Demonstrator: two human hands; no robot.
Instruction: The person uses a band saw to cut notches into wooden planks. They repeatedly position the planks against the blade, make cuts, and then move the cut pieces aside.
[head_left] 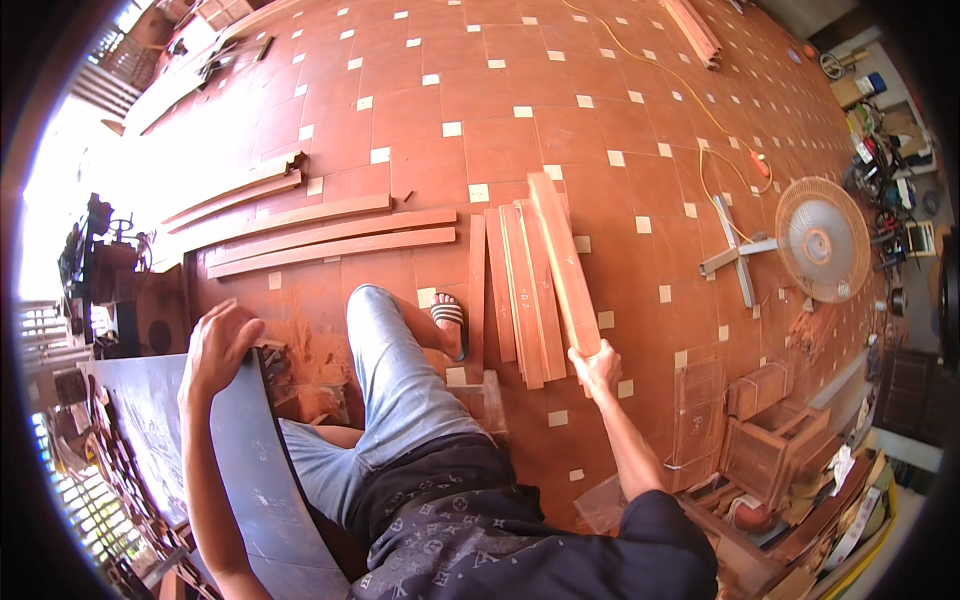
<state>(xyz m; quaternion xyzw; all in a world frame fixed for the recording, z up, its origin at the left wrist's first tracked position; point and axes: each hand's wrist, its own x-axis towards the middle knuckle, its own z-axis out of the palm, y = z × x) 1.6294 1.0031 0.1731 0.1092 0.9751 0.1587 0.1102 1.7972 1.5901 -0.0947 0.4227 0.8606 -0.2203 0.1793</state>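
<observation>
My right hand [597, 368] is wrapped round the near end of a reddish wooden plank [562, 265], which points away from me over a stack of boards [520, 300]. Several boards in that stack lie side by side, and some carry chalk-like marks. My left hand [222, 345] hangs above the far end of a dark flat machine table [225, 440], with its fingers loosely bent and apart. Nothing shows in the left hand, and whether it touches the table edge I cannot tell.
More long wooden strips [335, 235] lie on the tiled floor at the left. To the right stand a round fan [817, 240] and its cross-shaped base [740, 255], near an orange cord [705, 110]. Wooden frames [775, 450] are piled at lower right. Sawdust [305, 310] covers floor by the table.
</observation>
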